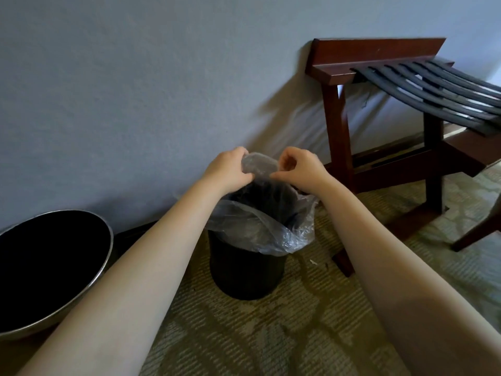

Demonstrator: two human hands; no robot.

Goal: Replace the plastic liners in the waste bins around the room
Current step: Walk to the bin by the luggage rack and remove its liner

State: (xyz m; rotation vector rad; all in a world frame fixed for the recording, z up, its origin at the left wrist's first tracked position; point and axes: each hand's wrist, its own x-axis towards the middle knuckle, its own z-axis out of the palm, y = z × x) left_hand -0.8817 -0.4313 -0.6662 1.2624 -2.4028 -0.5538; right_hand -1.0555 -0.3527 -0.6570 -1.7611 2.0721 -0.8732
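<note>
A small black waste bin stands on the carpet near the wall, below both my hands. A clear plastic liner sits in it, draped over the rim at the front and right. The liner's far edge is lifted above the bin. My left hand pinches that raised edge on the left. My right hand pinches it on the right. Between the two hands a short strip of plastic is stretched.
A large black bin with a metal rim stands at the left by the wall. A dark wooden luggage rack with black straps stands at the right. A chair leg shows at the far right. Patterned carpet covers the floor.
</note>
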